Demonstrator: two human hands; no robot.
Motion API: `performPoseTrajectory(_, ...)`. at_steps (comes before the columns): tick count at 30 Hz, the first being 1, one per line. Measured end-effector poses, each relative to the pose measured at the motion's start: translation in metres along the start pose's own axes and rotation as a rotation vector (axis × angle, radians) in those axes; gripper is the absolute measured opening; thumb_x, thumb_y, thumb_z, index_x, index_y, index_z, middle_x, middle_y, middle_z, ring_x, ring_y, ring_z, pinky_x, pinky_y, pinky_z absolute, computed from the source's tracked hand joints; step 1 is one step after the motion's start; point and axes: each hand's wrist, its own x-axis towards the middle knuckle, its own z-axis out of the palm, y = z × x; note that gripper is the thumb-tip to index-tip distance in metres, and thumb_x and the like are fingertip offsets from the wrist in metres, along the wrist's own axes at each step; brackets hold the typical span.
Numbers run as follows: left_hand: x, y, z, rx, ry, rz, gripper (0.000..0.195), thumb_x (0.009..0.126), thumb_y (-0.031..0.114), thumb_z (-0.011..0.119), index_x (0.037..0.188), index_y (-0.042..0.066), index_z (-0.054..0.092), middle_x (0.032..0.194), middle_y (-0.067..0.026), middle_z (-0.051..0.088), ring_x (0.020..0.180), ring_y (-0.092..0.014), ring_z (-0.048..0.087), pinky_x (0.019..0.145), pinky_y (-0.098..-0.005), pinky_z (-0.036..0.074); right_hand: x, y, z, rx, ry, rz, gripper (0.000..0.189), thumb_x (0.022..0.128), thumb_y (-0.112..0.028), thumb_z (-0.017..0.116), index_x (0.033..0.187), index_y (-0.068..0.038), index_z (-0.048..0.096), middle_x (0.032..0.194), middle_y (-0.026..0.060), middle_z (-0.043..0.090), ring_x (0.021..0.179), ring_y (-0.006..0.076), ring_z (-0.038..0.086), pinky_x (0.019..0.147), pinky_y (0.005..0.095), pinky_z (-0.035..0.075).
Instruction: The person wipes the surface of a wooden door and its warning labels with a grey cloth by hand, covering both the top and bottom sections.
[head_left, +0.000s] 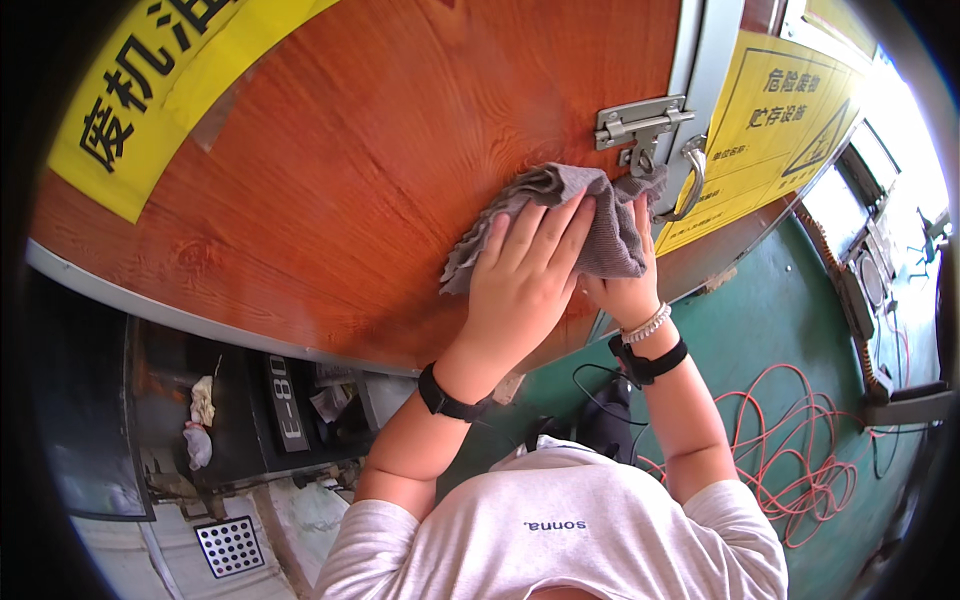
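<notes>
A bunched grey-brown ribbed cloth (615, 232) lies against a reddish wood-grain door panel (420, 150). My left hand (525, 262) presses flat on the cloth with its fingers extended, the cloth between it and the panel. My right hand (626, 289) holds the cloth's right part, its fingertips partly covered by the folds. Just above the cloth is a metal slide bolt (637, 124), its hanging hasp touching or almost touching the cloth's upper end. A curved metal pull handle (694, 180) is to the right of my right hand.
Yellow signs bearing writing are on the panel's left (142, 90) and right of the handle (780, 127). Coiled orange hose or cable (802, 457) lies on the green floor (787, 300). Dark equipment (225, 420) stands lower left, near a dotted board (229, 546).
</notes>
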Motion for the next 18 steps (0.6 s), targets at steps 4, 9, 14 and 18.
performPoseTrajectory(4,-0.028,-0.007,0.024,0.092,-0.045,0.056,0.063,0.074,0.030,0.067,0.133,0.018,0.049,0.131,0.0024,0.046,0.105,-0.018,0.048,0.097,-0.0367,0.035,-0.029,-0.002,0.019,-0.030,-0.092,0.064,0.053,0.078,-0.014,0.056,0.130,-0.003,0.049,0.134,0.0188,0.047,0.129,0.0401,0.036,0.112,0.0551,0.017)
performPoseTrajectory(9,-0.069,-0.016,0.038,0.073,-0.089,0.055,0.061,0.079,0.026,0.061,0.137,0.021,0.045,0.097,0.0030,0.054,0.096,-0.013,0.051,0.092,-0.0307,0.041,-0.065,-0.028,0.031,0.031,-0.216,0.020,0.054,0.077,-0.015,0.060,0.128,-0.003,0.050,0.136,0.0254,0.039,0.129,0.0540,0.026,0.108,0.0546,0.025)
performPoseTrajectory(14,-0.114,-0.034,0.041,0.063,-0.084,0.024,0.058,0.078,0.020,0.056,0.135,0.021,0.048,0.084,0.0039,0.050,0.087,-0.010,0.053,0.089,-0.0250,0.042,-0.085,-0.054,0.039,0.151,-0.323,0.039,0.052,0.078,-0.015,0.059,0.128,-0.002,0.049,0.139,0.0252,0.035,0.131,0.0514,0.023,0.110,0.0567,0.020)
performPoseTrajectory(18,-0.147,-0.051,0.033,0.093,-0.112,0.000,0.048,0.081,0.020,0.052,0.128,0.019,0.053,0.102,0.0038,0.056,0.103,-0.011,0.052,0.097,-0.0272,0.039,-0.073,-0.075,0.042,0.101,-0.271,-0.019,0.056,0.077,-0.018,0.062,0.128,-0.001,0.048,0.138,0.0293,0.032,0.131,0.0542,0.022,0.107,0.0556,0.025)
